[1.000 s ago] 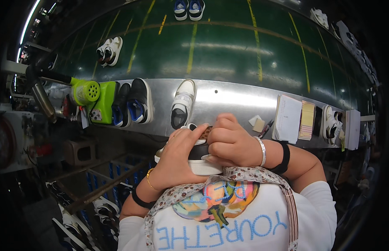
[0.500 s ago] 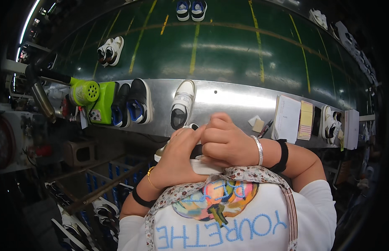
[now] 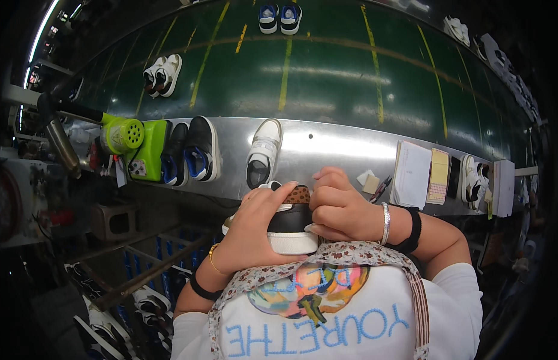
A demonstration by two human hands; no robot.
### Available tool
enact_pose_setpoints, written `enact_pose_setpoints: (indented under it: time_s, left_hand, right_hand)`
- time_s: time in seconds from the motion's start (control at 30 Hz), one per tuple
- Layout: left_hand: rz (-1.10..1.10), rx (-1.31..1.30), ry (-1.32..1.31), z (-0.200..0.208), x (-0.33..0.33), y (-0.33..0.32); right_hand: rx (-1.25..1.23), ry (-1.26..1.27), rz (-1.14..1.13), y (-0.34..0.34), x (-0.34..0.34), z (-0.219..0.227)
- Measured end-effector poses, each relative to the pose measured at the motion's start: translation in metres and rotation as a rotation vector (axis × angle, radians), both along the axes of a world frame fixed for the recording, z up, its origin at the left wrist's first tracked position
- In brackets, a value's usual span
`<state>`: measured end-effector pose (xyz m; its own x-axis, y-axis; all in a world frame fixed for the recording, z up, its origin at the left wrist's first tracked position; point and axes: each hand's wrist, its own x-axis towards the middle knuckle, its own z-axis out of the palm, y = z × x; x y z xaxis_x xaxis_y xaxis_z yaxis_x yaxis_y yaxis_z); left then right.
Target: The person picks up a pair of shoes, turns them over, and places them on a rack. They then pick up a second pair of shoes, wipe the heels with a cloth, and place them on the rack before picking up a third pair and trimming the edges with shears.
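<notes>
My left hand (image 3: 249,223) is wrapped round a sneaker (image 3: 292,215) held close to my apron. Its black heel, spotted brown heel patch and white sole face me, while the hand covers much of its side. Against the right of the heel sits my right hand (image 3: 343,207), its fingers curled in; whatever they pinch is hidden. Just beyond, on the metal ledge (image 3: 231,135), a white sneaker (image 3: 265,153) lies with its toe pointing away.
Left on the ledge are black shoes (image 3: 199,150) and a lime-green device (image 3: 148,150). To the right lie paper sheets (image 3: 411,174), a yellow pad (image 3: 438,174), a small beige block (image 3: 370,183) and white shoes (image 3: 469,180). Shoe pairs (image 3: 163,76) sit on the green belt (image 3: 327,66). Racked shoes (image 3: 150,300) stand lower left.
My right hand has shifted right, off the top of the heel to its side. The sneaker's heel and spotted patch, hidden before, now show; the left hand keeps its hold.
</notes>
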<state>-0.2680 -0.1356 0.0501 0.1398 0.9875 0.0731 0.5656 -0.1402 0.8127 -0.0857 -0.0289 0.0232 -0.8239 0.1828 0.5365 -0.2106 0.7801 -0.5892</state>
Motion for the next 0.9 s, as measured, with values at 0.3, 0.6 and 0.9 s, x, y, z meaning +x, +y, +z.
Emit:
enact_pose_setpoints:
  time_s: [0.3,0.6,0.9]
  left_hand:
    - [-0.075,0.008,0.033,0.000,0.001,0.002]
    - [0.005,-0.083,-0.040,0.000,0.001,-0.002]
    - [0.034,-0.055,-0.030,-0.001,-0.006,-0.006]
  right_hand:
    - [-0.020,0.010,0.014,0.002,0.000,0.006]
    - [-0.001,0.064,0.019,0.004,-0.007,0.008]
    - [0.029,0.030,0.028,0.003,-0.003,0.004]
